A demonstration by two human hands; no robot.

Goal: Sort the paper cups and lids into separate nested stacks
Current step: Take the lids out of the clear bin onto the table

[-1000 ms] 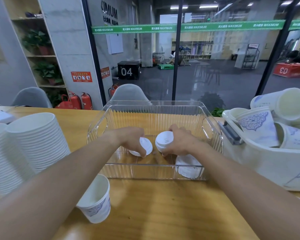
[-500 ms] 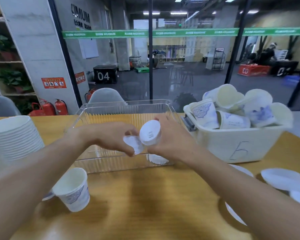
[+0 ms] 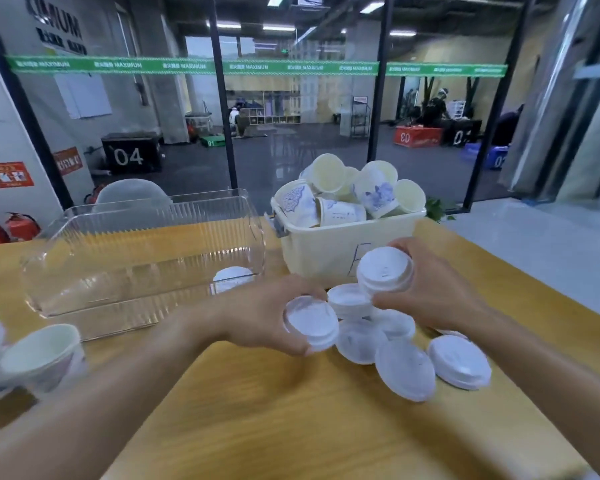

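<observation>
Broadly, a wooden worktop (image 3: 291, 427) carries a clear ribbed bin (image 3: 136, 258) with one lid inside, then a white tub (image 3: 326, 251) heaped with printed paper cups (image 3: 340, 195). Loose lids (image 3: 402, 368) cluster before it. The left hand (image 3: 267, 317) grips one upturned lid (image 3: 310, 322); the right hand (image 3: 433, 292) grips a small lid stack (image 3: 384, 270).

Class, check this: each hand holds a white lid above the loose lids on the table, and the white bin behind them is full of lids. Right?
Not quite. The head view shows the white bin full of paper cups, not lids. The left hand and right hand do each hold a lid.
</observation>
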